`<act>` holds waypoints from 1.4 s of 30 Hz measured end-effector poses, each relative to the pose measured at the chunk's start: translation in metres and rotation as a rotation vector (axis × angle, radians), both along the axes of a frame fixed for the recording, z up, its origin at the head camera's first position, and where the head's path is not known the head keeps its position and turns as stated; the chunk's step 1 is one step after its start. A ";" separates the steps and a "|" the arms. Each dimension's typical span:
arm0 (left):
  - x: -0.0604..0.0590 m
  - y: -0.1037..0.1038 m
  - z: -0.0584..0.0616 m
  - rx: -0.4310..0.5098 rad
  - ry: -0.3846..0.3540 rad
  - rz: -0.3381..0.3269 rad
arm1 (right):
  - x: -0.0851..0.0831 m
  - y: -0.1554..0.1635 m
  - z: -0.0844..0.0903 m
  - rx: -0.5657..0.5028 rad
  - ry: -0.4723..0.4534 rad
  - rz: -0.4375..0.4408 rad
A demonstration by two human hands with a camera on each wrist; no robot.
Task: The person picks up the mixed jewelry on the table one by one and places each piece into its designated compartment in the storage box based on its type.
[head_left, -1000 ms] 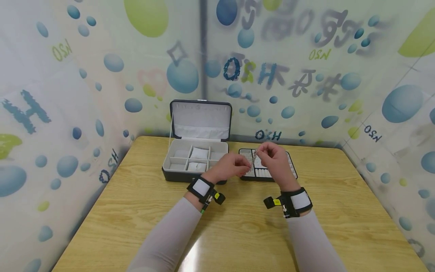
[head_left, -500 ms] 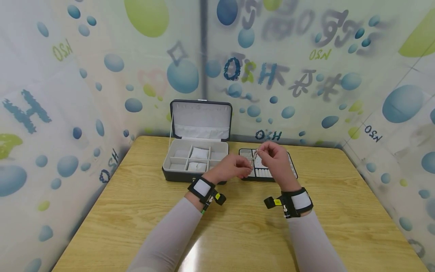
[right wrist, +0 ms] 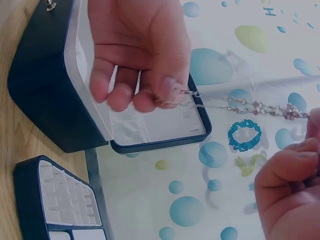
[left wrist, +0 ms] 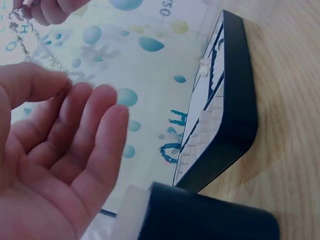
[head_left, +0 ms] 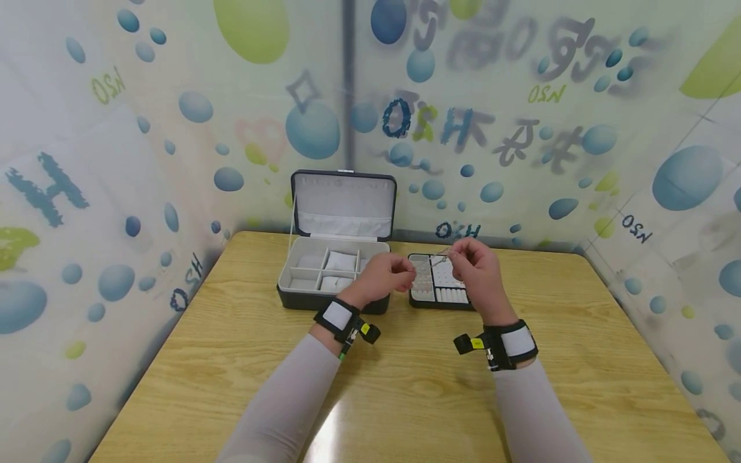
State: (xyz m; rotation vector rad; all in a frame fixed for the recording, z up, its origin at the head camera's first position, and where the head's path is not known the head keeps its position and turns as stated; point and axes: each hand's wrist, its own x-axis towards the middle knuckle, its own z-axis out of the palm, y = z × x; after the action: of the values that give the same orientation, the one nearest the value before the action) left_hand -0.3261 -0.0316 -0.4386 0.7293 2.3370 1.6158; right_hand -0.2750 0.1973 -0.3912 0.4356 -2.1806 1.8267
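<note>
A fine silvery chain bracelet [head_left: 433, 259] with small flower-like links is stretched, doubled, between both hands above the jewelry tray [head_left: 442, 305]. My left hand [head_left: 382, 276] pinches its thin ends between thumb and forefinger; the other fingers are loosely bent, as the left wrist view shows. My right hand [head_left: 477, 276] pinches the opposite end, and the right wrist view shows the clustered links of the bracelet [right wrist: 255, 106] close to those fingertips. Whether a clasp is among the ends is too small to tell. Behind my left hand stands an open jewelry box [head_left: 318, 300], partly hidden.
The box's lid [head_left: 344, 199] leans back, upright, near the wall [head_left: 492, 128]. Small white cushions [head_left: 340, 260] lie in some of its compartments. The tray has ring slots and divided sections, its right part hidden by my hand. Both stand on a wooden table [head_left: 405, 386].
My hands have drawn apart, the left to the left and the right slightly right and up. The bracelet, earlier hanging steeply between them, is now stretched nearly level.
</note>
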 end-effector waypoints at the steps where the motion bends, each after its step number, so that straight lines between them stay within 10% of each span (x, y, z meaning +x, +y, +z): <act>1: -0.001 -0.001 0.000 0.014 -0.004 0.028 | 0.000 0.000 -0.001 -0.008 0.004 -0.002; 19: -0.002 -0.027 0.029 0.414 0.034 0.338 | -0.016 -0.015 -0.033 0.083 -0.178 0.027; 42: 0.004 -0.034 0.045 0.151 0.217 0.340 | -0.017 -0.053 -0.063 0.086 -0.309 0.072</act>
State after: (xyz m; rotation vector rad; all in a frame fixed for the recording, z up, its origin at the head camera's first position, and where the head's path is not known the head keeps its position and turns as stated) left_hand -0.3217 -0.0652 -0.3934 0.5844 2.6299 1.9584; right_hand -0.2921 0.1440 -0.4546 0.2660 -2.4829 1.9546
